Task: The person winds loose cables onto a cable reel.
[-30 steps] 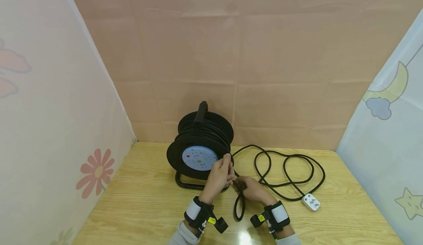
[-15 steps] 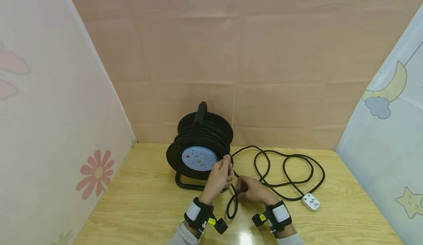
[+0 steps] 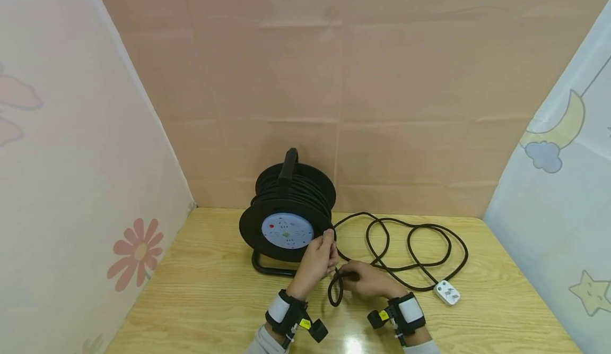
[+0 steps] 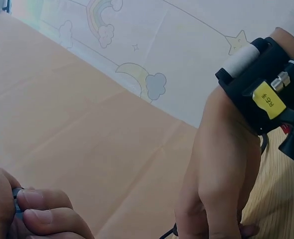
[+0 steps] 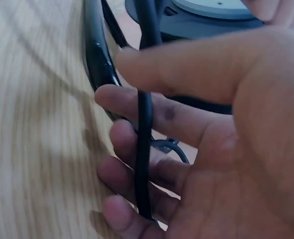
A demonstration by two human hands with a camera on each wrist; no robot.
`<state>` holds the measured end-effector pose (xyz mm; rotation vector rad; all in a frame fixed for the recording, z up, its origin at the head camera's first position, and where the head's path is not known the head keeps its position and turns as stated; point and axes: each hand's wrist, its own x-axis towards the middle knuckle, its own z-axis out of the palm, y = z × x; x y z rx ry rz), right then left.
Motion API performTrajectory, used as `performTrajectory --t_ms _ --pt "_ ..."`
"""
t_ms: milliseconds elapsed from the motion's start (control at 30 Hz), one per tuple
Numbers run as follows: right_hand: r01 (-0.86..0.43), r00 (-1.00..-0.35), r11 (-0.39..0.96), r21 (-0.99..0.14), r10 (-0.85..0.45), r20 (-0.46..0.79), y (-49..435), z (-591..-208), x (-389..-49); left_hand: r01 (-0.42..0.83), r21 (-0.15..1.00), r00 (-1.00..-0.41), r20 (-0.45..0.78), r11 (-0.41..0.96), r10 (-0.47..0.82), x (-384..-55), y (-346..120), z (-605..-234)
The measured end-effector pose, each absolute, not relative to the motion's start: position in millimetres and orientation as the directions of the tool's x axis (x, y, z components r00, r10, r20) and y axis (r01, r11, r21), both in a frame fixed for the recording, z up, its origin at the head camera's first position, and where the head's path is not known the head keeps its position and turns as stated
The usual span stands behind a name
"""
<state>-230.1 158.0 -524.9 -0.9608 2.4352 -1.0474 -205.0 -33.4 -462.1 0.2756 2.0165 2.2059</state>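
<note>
A black cable reel with a pale blue socket panel stands at the table's middle. My left hand grips the right edge of its front disc; in the left wrist view a small bluish bit shows between the curled fingers. Just to the right, my right hand holds the black cable. Seen from the right wrist, the cable runs between thumb and forefinger and across the other bent fingers. A small cable loop hangs between the two hands.
More cable lies in loose loops on the wooden table, right of the reel. It ends in a white plug. A brown paper sheet rises behind, with printed white panels at both sides.
The cable loop between the hands has shifted left and grown smaller. My right hand has changed its hold on the cable and moved slightly lower. My left hand stays at the reel's edge.
</note>
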Motion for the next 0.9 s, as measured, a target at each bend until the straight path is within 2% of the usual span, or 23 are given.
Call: performTrajectory --t_ms 167,567,767,900 --pt "-0.358 -0.724 0.447 -0.820 -0.687 -0.058 161 -523 -229 0.026 0.996 -0.971 0.047 -0.090 0.236 -205 -34 -464" --pt "-0.419 -0.757 0.378 -0.826 -0.647 0.088 163 -530 -239 0.020 0.999 -0.973 0.030 -0.047 0.230 -203 -33 -473" --pt "-0.477 -0.792 0.452 -0.754 -0.592 0.146 163 -532 -238 0.020 1.000 -0.972 0.025 -0.024 0.235 -202 -32 -477" --pt "-0.464 -0.826 0.510 -0.724 -0.544 0.146 163 -535 -237 0.003 0.999 -0.972 0.010 -0.032 0.236 -201 -31 -479"
